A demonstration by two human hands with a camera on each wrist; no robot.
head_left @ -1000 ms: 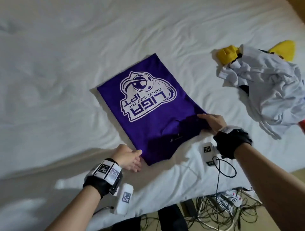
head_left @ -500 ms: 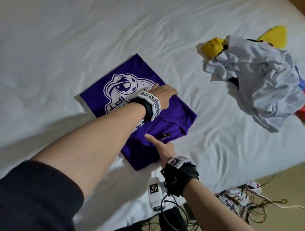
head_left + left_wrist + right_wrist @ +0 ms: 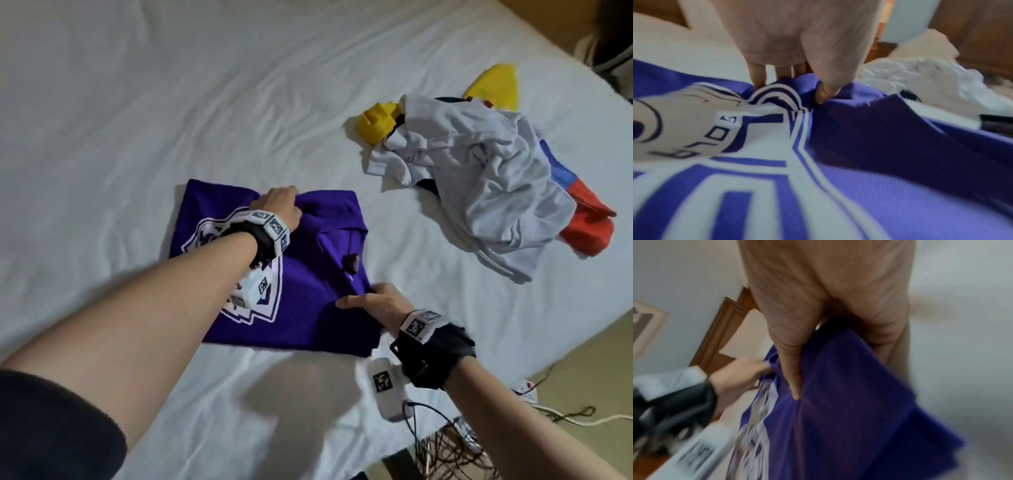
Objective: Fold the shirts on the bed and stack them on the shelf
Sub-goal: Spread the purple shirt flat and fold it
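Observation:
A purple shirt (image 3: 308, 301) with a white crest print lies partly folded on the white bed (image 3: 137, 120). My left hand (image 3: 282, 205) reaches across it and pinches the far edge of the purple shirt (image 3: 859, 129) between thumb and fingers (image 3: 758, 78). My right hand (image 3: 371, 301) grips the near right edge, thumb on top of the purple shirt (image 3: 849, 394) and fingers underneath. A crumpled heap of shirts (image 3: 479, 178), pale grey with yellow, blue and orange pieces, lies at the right of the bed.
The bed's near right edge drops to a tan floor (image 3: 565, 370) where tangled cables (image 3: 455, 442) lie. A wooden headboard or door frame (image 3: 723, 331) shows in the right wrist view. No shelf is in view.
My left arm swung from the shirt's near corner across to its far edge. My right hand shifted to the near right edge. The shirt is now folded shorter.

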